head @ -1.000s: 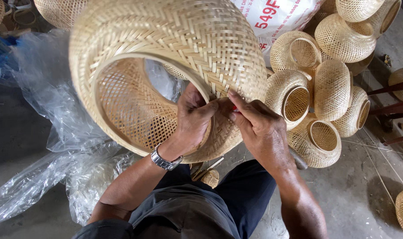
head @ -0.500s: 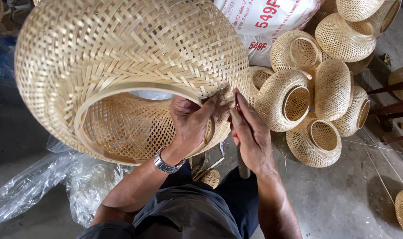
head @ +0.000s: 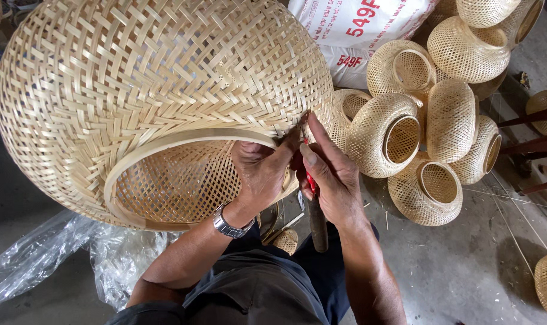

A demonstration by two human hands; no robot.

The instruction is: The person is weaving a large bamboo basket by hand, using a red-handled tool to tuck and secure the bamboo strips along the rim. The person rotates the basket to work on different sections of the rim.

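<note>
Bamboo strips woven into a big round lampshade (head: 159,90) fill most of the view, tipped on its side over the person's lap with its open ring facing down toward them. Behind it, smaller woven shades (head: 405,132) lie in a heap on the floor beside a white sack (head: 357,36). Clear plastic sheet (head: 39,271) lies crumpled on the floor. The left hand (head: 261,171) pinches the ring at its edge. The right hand (head: 330,177) is closed around a dark-handled tool (head: 317,222) with a bit of red, right beside it. I think it should go slowly: hold the ring tight, keep the tool tip close to the edge, and keep fingers out of its way.
</note>
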